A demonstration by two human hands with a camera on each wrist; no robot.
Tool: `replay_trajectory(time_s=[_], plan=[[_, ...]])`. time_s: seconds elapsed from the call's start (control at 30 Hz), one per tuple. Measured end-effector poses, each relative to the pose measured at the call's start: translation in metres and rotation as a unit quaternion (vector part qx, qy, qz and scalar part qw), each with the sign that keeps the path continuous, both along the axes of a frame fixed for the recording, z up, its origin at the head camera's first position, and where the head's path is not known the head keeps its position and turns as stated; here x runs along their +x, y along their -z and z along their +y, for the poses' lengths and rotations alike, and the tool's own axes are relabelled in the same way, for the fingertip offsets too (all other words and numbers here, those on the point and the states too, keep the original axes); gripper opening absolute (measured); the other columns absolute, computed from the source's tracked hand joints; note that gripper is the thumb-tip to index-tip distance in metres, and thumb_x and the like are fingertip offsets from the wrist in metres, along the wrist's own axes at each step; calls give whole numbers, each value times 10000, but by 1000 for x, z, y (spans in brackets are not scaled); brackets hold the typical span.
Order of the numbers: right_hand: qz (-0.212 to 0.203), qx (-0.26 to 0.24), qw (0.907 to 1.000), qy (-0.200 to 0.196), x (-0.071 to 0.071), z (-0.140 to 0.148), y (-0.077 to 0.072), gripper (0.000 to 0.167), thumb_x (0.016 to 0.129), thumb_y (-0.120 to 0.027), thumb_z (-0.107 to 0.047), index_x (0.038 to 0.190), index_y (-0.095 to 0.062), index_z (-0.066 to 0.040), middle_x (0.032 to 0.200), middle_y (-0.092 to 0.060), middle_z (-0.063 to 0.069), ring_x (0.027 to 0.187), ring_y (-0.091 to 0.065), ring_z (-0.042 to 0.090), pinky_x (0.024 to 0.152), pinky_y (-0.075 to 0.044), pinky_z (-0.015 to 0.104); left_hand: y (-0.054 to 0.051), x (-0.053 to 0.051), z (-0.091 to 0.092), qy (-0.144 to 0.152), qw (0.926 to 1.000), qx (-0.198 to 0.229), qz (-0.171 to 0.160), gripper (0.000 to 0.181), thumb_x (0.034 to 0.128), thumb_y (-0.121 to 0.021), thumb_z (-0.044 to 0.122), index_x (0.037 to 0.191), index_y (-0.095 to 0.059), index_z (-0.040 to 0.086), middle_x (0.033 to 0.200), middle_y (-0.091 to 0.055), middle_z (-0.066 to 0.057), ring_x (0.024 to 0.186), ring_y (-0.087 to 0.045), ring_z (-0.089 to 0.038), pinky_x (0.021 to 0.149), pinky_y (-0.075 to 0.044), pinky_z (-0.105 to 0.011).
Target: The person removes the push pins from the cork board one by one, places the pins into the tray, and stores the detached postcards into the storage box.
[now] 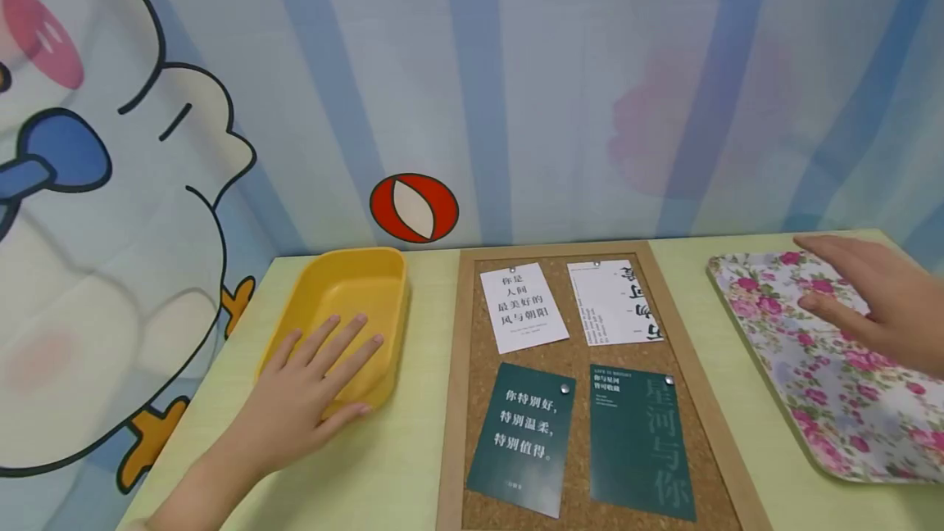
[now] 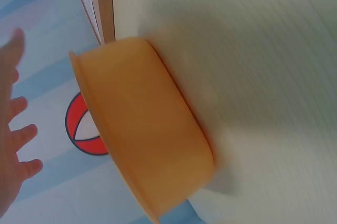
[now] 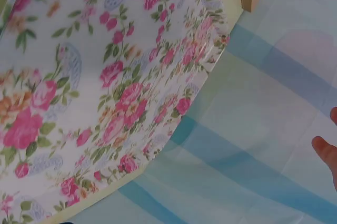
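I am viewing the left hand (image 1: 304,400), fingers spread, over a yellow tub (image 2: 142,124); right hand (image 1: 888,301), thumb apart, over a floral tray (image 1: 819,379).

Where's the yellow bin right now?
In the head view, the yellow bin sits on the left of the table, beside the corkboard, under the left hand.

A: Left side?
B: Yellow tub (image 1: 369,285). Rounded corners, sloped walls, lipped rim. Upright on the table (image 1: 428,342), long sides running front to back, far end near the back edge. Left hand (image 1: 302,400) spread above its near part.
A: Right side?
B: Floral tray (image 1: 819,359). White, pink roses, green leaves, low raised rim, rounded corners. Flat, pattern up. Right hand (image 1: 885,301) above it, fingers extended.
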State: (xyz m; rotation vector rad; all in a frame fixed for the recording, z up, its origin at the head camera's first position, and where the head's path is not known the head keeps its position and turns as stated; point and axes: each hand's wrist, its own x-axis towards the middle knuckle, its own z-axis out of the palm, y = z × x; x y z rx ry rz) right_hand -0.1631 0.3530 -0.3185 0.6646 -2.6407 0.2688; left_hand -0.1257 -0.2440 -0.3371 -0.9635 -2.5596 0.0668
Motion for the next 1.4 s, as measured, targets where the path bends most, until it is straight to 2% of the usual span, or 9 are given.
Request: replay_trajectory(time_s=[0.07, 0.2, 0.3, 0.5, 0.8, 1.0, 1.13, 1.23, 1.4], plan=[[-178, 75, 9998, 62, 0, -5, 1, 644, 907, -607, -277, 1427, -324, -25, 1305, -410, 304, 1185, -345, 502, 1030, -177, 621, 1, -1, 6, 133, 9999, -2, 93, 591, 951, -372, 540, 1423, -396, 185, 1457, -362, -92, 1280, -371, -369, 942, -334, -614], [-202, 175, 9996, -57, -3, -18, 4, 557, 878, -643, -275, 1328, -456, -5, 1252, -487, 275, 1120, -414, 476, 940, -288, 634, 5, -3, 18, 421, 9990, -75, 120, 544, 938, -481, 465, 1389, -444, 162, 1394, -441, -112, 1207, -452, -358, 912, -407, -532], [-106, 143, 9995, -242, -6, -28, 5, 493, 861, -664, -259, 1269, -524, -20, 1200, -547, 238, 1086, -470, 436, 863, -366, 609, 7, -2, 30, 597, 9981, -108, -60, 556, 888, -602, 402, 1379, -460, 183, 1374, -466, -102, 1191, -475, -328, 912, -437, -465], [-72, -537, 9964, -647, -12, -49, 13, 364, 824, -703, -158, 1156, -625, -31, 1102, -625, 161, 992, -562, 340, 768, -445, 533, 12, -1, 53, 740, 9958, 261, -480, 552, 809, -727, 286, 1315, -528, 194, 1318, -516, -85, 1140, -541, -259, 842, -508, -376], [-258, -739, 9915, -1044, -19, -87, 26, 267, 818, -706, -129, 1074, -674, -65, 972, -667, 32, 846, -607, 180, 674, -510, 414, 33, -6, 74, 1372, 9872, 454, -677, 443, 827, -709, 262, 1229, -572, 135, 1230, -562, -101, 1088, -570, -235, 807, -523, -341], [-282, -841, 9845, -1514, -26, -107, 33, 249, 782, -735, -109, 1025, -694, -74, 913, -668, -1, 785, -587, 125, 624, -500, 330, 38, -8, 83, 1573, 9845, 282, -726, 408, 856, -675, 285, 1216, -576, 122, 1251, -556, -99, 1119, -555, -229, 877, -490, -349], [-466, -901, 9804, -1688, -28, -117, 37, 243, 763, -749, -84, 1000, -698, -75, 897, -673, -8, 751, -583, 98, 618, -501, 302, 39, -8, 92, 1774, 9797, 107, -931, 385, 882, -643, 279, 1226, -580, 118, 1258, -550, -87, 1145, -535, -215, 937, -450, -340], [-720, -902, 9778, -1750, -29, -126, 37, 227, 770, -746, -94, 990, -700, -59, 877, -675, 0, 729, -586, 89, 610, -507, 298, 41, -8, 99, 1974, 9737, 14, -1138, 376, 901, -619, 268, 1239, -578, 107, 1251, -546, -79, 1146, -528, -193, 956, -432, -303], [-1465, -949, 9670, -1856, -30, -140, 37, 184, 796, -728, -101, 969, -717, -42, 860, -685, 7, 715, -594, 53, 600, -510, 256, 42, -4, 108, 2235, 9680, -130, -1137, 392, 896, -627, 272, 1238, -575, 90, 1239, -544, -100, 1118, -545, -195, 936, -442, -278]])
